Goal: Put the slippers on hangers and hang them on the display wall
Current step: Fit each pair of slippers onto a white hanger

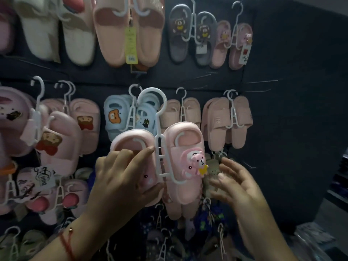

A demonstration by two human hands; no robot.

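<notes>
Left hand (124, 172): fingers curled over the left pink slipper (131, 147), fingertips on its upper strap edge and thumb pressed under its lower side, so the hand grips that slipper. A red cord bracelet (66, 243) sits on the left wrist.

Right hand (237, 183): fingers straight and spread, released, holding nothing. It stands just beside the outer edge of the right pink slipper (182, 166); whether the fingertips touch that slipper cannot be told.

Both pink slippers sit on one white hanger (160, 147), its ladder-like stem between them and just beyond the left index fingertip. Each slipper has one hanger arm threaded under its strap. The right slipper bears a pink bear charm (194, 162) on its strap, on the side toward the right hand's fingers. The hanger's hook (152, 97) rises well above both hands, overlapping a pair of blue slippers (120, 113) behind it; whether it is caught on a peg cannot be told.

Beyond the fingers, the dark display wall (282, 53) carries rows of hung pairs: pink slides (226, 119) above the right hand, grey bear slippers (188, 34) and cream slippers (56, 34) in the top row.
</notes>
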